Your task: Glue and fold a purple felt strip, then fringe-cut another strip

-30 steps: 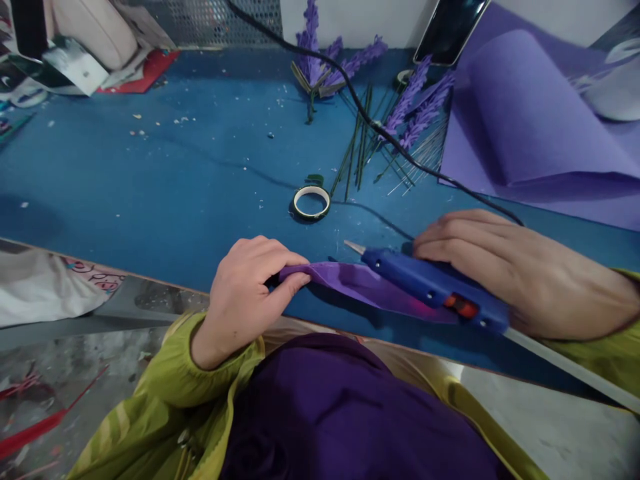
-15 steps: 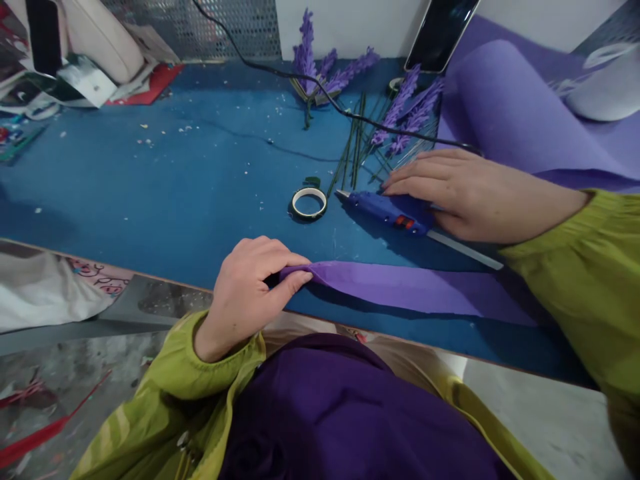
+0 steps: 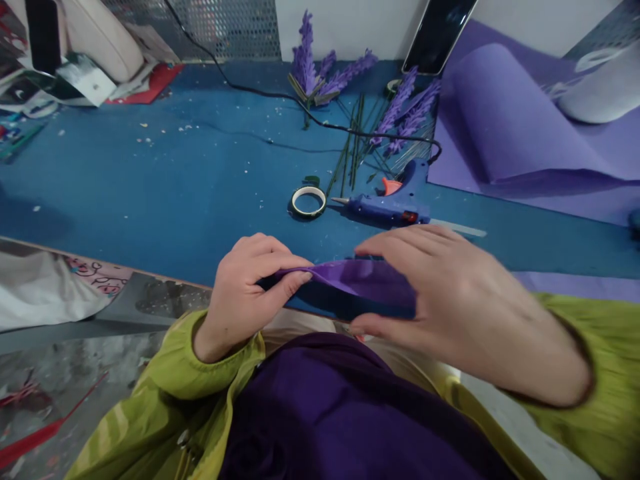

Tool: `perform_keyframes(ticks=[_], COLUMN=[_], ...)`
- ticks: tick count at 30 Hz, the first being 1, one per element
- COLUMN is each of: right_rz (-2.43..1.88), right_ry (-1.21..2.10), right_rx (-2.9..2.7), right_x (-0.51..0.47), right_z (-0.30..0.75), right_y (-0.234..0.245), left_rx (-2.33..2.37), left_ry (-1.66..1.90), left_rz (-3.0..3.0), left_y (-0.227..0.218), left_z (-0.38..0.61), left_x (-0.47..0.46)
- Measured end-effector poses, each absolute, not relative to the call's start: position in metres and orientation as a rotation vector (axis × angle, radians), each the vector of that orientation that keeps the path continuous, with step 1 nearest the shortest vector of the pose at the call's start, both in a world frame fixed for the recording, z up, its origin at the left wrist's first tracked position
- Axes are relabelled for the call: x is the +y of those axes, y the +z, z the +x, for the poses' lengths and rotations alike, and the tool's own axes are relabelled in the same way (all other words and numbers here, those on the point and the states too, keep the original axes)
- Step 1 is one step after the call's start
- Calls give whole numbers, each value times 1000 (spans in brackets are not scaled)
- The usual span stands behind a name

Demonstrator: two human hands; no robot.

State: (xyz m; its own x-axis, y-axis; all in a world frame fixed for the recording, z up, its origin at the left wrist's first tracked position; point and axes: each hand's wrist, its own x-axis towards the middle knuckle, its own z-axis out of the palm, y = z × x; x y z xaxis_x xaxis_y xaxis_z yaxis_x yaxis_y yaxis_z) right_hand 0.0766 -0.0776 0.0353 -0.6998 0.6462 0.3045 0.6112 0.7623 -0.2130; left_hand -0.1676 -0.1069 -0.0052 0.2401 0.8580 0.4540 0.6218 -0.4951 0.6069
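My left hand (image 3: 260, 287) pinches the folded end of a purple strip (image 3: 370, 277) between thumb and fingers at the front of the table. The strip runs off to the right, partly hidden under my right hand (image 3: 435, 293). That hand is open around the strip, thumb and fingers wide apart; whether its palm touches the strip I cannot tell. Just beyond it a blue glue gun (image 3: 385, 208) lies on its side, its nozzle pointing left and a glue stick (image 3: 460, 228) sticking out of its back. A roll of tape (image 3: 309, 201) lies left of the nozzle.
Purple lavender-like flowers (image 3: 315, 73) and green stems (image 3: 355, 143) lie at the back. A black cord (image 3: 280, 95) crosses the table to the glue gun. A large purple sheet (image 3: 530, 127) curls at the right. A phone (image 3: 440, 33) leans against a white board behind.
My right hand has let go of the glue gun and moved toward me, over the strip, with its fingers spread. My left hand keeps its pinch in nearly the same place.
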Motion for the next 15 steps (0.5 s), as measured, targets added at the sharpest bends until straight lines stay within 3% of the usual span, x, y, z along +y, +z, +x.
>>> perform_keyframes(ticks=[15], right_rz=[-1156], right_ry=[827], right_rx=[-2206], right_x=[-73], right_z=[63], right_y=[8], left_rx=[1358], left_ry=[1097], left_rz=[2205], left_y=[-8], left_z=[-164], left_x=[-109])
